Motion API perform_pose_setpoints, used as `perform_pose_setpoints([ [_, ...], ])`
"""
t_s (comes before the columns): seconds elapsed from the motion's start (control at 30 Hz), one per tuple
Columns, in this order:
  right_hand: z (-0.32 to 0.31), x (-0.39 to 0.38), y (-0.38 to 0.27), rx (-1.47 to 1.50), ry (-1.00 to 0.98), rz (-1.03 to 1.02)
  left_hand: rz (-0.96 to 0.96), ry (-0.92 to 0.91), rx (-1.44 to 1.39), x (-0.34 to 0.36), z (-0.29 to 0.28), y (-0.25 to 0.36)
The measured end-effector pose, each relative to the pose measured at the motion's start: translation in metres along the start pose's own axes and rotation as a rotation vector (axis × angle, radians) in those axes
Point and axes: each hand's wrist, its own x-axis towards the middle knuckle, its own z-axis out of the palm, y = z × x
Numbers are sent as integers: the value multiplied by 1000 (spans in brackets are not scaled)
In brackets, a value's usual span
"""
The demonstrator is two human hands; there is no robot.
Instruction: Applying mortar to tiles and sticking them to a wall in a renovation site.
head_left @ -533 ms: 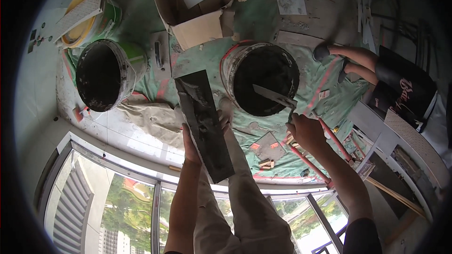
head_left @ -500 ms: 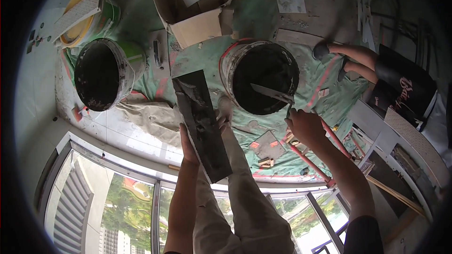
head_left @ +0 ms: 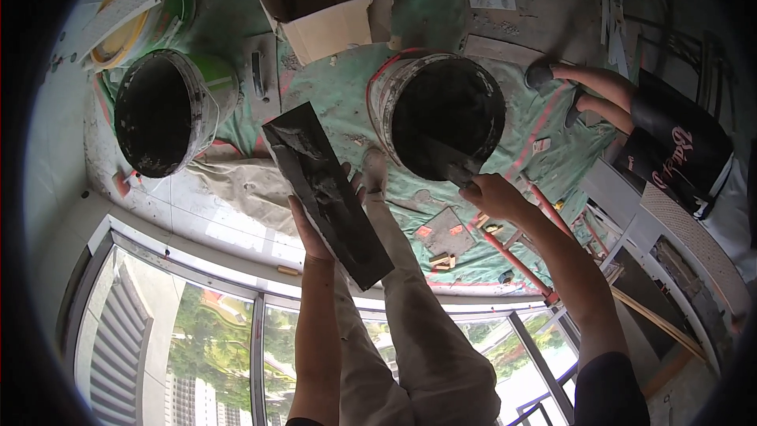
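Note:
My left hand (head_left: 309, 227) supports a long dark tile (head_left: 347, 225) from below, its fingers wrapped round both long edges. A ragged layer of wet grey mortar lies on the upper part of the tile. At the near rim of a mortar-smeared bucket (head_left: 382, 106), my right hand (head_left: 495, 197) is closed round the handle of a trowel (head_left: 448, 159). The trowel's blade dips over the rim into the bucket's dark inside, where the mix is hard to make out. The tile is held tilted, to the left of this bucket and apart from it.
Left stands a second bucket (head_left: 214, 79), green-sided, beside a handled float (head_left: 257, 75). Farther off are a torn cardboard box (head_left: 327, 35) and a yellow-topped bucket (head_left: 118, 39). At right another person (head_left: 678, 130) is near a red pipe frame (head_left: 516, 268). Green sheeting (head_left: 323, 87) covers the floor.
The trowel has swung from lying across the bucket's mouth to its near edge, blade turned flatter. The tile has shifted slightly up and tilted more to the left.

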Motion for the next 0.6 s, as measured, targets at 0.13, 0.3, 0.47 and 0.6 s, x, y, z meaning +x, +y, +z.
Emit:
perform_pose_setpoints([
  [0.13, 15, -30, 1, 347, -47, 60, -25, -37, -24, 11, 10, -4],
  [0.3, 29, -71, 0, 902, -131, 90, -35, 23, 69, 23, 30, -2],
  [0.47, 50, -171, -39, 868, 156, -158, 14, -20, 96, 42, 39, 2],
  [0.6, 100, -232, -89, 604, 583, -320, 51, -81, 40, 60, 44, -7],
])
